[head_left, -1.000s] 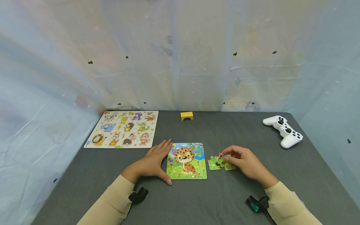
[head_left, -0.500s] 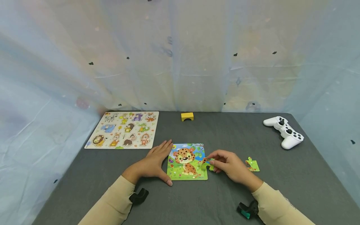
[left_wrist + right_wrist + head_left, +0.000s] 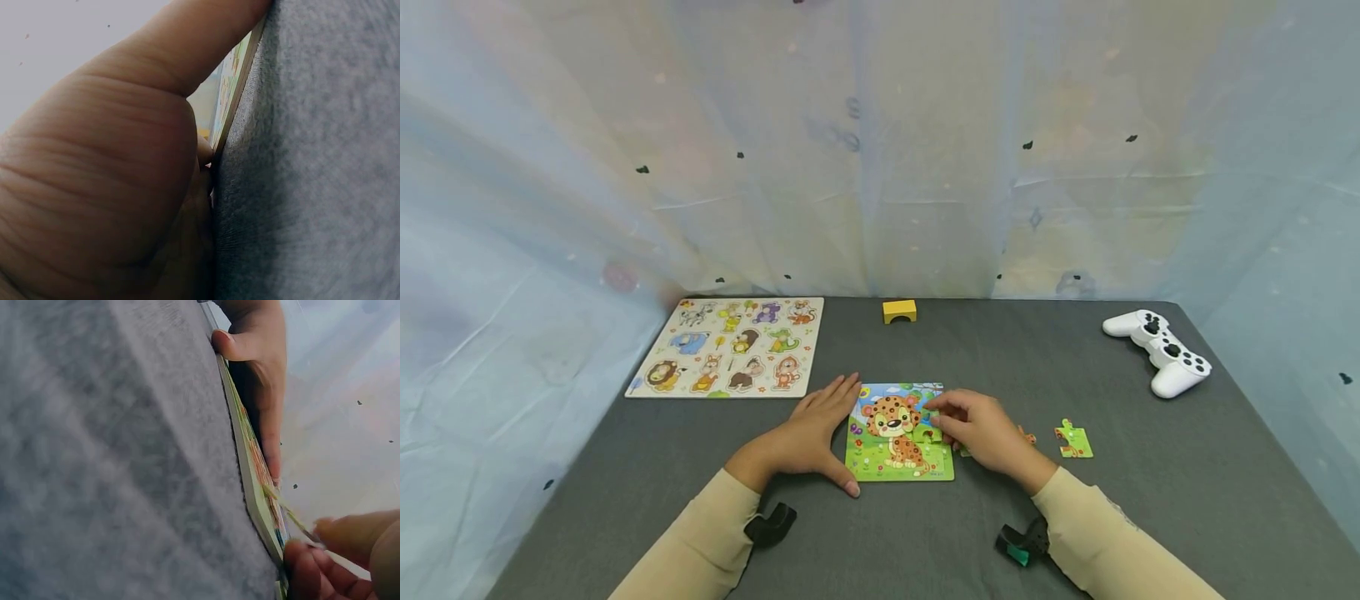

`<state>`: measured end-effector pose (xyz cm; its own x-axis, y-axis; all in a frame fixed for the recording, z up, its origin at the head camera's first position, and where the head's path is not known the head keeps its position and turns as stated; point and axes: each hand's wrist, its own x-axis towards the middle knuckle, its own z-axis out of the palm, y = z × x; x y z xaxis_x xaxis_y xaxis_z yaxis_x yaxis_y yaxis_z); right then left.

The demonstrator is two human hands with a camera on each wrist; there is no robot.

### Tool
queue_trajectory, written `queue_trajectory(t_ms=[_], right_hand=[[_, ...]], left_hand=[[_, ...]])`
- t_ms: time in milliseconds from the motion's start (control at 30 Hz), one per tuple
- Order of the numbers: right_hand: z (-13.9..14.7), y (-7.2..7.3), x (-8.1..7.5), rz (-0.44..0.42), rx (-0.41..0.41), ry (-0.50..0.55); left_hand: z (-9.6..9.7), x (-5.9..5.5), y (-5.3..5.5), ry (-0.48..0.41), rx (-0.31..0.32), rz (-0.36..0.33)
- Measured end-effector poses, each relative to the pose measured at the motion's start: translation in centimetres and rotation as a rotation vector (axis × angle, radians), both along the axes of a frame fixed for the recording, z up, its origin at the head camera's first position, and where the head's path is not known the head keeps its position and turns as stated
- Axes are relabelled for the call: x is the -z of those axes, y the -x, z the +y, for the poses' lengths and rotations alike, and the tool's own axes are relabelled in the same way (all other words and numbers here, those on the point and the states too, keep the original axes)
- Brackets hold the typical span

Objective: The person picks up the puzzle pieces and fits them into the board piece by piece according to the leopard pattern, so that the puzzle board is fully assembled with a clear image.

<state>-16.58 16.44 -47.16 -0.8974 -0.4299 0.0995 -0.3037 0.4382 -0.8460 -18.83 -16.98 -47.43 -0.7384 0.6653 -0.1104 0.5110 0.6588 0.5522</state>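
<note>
A square leopard jigsaw puzzle point(image 3: 868, 462) lies on the grey cloth in the middle of the table. My left hand point(image 3: 808, 437) rests along its left edge with fingers straight and thumb spread to the lower corner. Over the puzzle's right side, my right hand point(image 3: 981, 429) pinches a green puzzle piece point(image 3: 927, 435) between thumb and fingertips. The right wrist view has that piece point(image 3: 290, 515) tilted, one edge down at the picture's surface. The left wrist view is mostly filled by the left palm point(image 3: 106, 181), with the puzzle's side point(image 3: 240, 81) just beyond.
A loose green piece point(image 3: 1075, 439) lies to the right; another piece's orange corner point(image 3: 1028, 436) peeks out behind the right wrist. At the back left is an animal board point(image 3: 722, 346). A yellow block point(image 3: 899, 311) stands at the back, a white game controller point(image 3: 1157, 352) at the right.
My right hand has moved left from the loose pieces beside the puzzle to above its right side, carrying the green puzzle piece. My left hand has stayed put.
</note>
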Motion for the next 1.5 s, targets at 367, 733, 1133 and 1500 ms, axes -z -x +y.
queue_trajectory(t_ms=[367,733,1133,1500], right_hand=[[0.2,-1.3,-0.6,0.373,-0.104,-0.287],[-0.4,-2.7,-0.6,0.415,-0.265,-0.496],[1.0,-2.4,0.1,0.343,-0.274,-0.243],[5.1,-0.9,-0.1,0.134,-0.163,0.208]], left_hand=[[0.0,-0.2,-0.2,0.010,-0.016,0.004],[0.1,-0.2,0.0,0.013,-0.009,0.012],[0.0,0.1,0.0,0.016,-0.010,0.016],[0.0,-0.1,-0.1,0.008,-0.011,0.013]])
